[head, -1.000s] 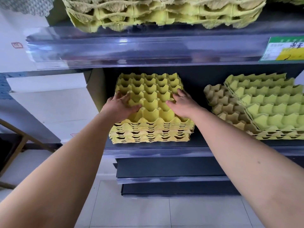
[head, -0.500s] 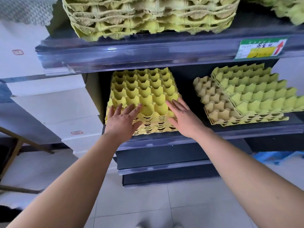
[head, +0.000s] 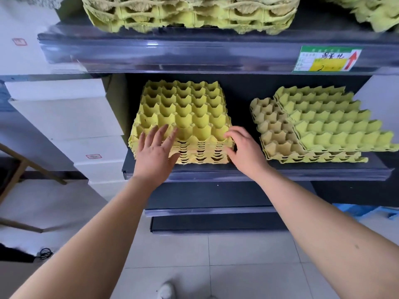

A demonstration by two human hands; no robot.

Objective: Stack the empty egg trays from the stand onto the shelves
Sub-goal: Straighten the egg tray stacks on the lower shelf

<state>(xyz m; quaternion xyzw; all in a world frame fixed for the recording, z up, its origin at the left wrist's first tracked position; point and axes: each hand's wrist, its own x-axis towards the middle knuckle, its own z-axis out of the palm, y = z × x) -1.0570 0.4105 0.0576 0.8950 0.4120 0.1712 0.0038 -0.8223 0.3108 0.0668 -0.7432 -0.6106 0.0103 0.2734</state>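
Observation:
A stack of yellow egg trays sits on the dark middle shelf. My left hand is spread flat with straight fingers against the stack's front left corner. My right hand is at the front right corner, its fingers bent against the tray edges. Neither hand lifts the stack. A second, uneven stack of egg trays lies to the right on the same shelf. More trays fill the shelf above.
The upper shelf's front edge carries a green and yellow price label. White cartons stand left of the shelving. A wooden frame leans at far left. Lower shelves jut out above the tiled floor.
Both hands have slid back from the top of the stack to its front corners. The camera has pulled back and tilted down, showing more floor.

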